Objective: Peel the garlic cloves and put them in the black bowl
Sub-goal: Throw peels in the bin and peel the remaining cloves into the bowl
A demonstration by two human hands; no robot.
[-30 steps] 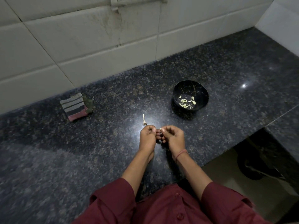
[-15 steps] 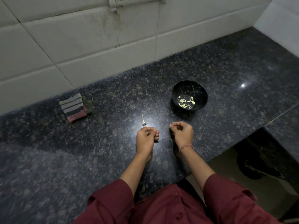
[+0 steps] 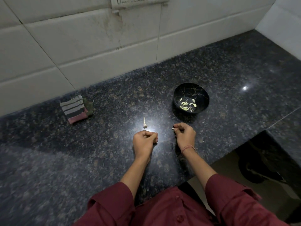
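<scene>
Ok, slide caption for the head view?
Right hand pinches a pale garlic clove near the black bowl of peeled cloves; left hand curled alongside.

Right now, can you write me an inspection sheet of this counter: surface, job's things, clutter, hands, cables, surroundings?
Surface: dark speckled stone counter, glossy, with a light glare.
Job's things: black bowl holding peeled cloves; pale garlic piece at the right fingertips.
Clutter: bare garlic stalk; folded striped cloth at left.
Hands: left hand curled, contents cannot be told; right hand pinches the garlic piece.
Cables: nothing seen.
Surroundings: white tiled wall, switch plate at top.
</scene>
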